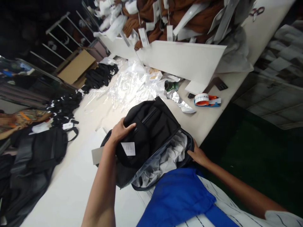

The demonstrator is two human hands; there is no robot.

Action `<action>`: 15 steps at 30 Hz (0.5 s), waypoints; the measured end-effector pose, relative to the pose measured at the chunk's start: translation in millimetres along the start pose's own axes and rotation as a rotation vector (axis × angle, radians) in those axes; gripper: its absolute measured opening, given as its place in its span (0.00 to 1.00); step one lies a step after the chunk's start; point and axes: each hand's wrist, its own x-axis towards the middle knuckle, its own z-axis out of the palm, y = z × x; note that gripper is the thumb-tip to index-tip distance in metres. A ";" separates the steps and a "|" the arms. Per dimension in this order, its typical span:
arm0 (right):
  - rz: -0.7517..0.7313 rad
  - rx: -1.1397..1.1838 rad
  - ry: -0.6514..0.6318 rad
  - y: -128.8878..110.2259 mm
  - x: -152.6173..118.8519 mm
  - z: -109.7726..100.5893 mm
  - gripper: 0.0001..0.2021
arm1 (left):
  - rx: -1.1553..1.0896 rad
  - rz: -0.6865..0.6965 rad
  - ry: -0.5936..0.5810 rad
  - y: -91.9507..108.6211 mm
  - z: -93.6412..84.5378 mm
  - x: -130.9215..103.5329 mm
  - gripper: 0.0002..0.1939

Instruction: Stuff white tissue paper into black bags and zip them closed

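Note:
A black backpack (153, 126) lies on the white table just in front of me, its main compartment unzipped on the side towards my body. Crumpled pale paper (171, 151) fills the opening. My left hand (121, 130) grips the bag's far left part, thumb on top and fingertips hidden behind the fabric. At the right, my right hand (198, 154) pinches the edge of the opened panel. A white label (128, 148) shows on the bag near my left wrist, and a grey card tag (97, 156) sticks out beyond my forearm.
Clear plastic bags (132, 85) are heaped behind the backpack. A tape dispenser (207, 100) stands at the table's right edge. Brown wrapped goods (184, 19) sit behind a white board (180, 56). More black bags (40, 151) lie at left, near another person's arm (14, 130).

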 end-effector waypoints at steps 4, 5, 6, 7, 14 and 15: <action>0.135 0.060 -0.023 -6.3 -10.5 8.0 0.46 | -0.074 -0.065 -0.086 -6.6 -0.6 -0.3 0.26; 0.139 0.093 -0.006 -11.8 -12.9 12.1 0.46 | -0.115 -0.041 -0.077 -5.2 -3.9 -13.9 0.25; 0.135 0.129 0.014 -18.8 -15.0 16.5 0.46 | -0.139 -0.005 -0.070 -3.2 -8.0 -30.2 0.24; 0.124 0.170 0.033 -27.1 -16.7 20.8 0.46 | -0.129 0.031 -0.050 -1.3 -12.4 -47.9 0.22; 0.038 0.425 0.079 -80.7 -25.8 41.9 0.48 | -0.086 0.268 0.057 -8.2 -33.4 -134.3 0.12; 0.024 0.418 0.089 -80.4 -25.1 44.6 0.48 | -0.104 0.316 0.040 -8.7 -31.5 -140.0 0.09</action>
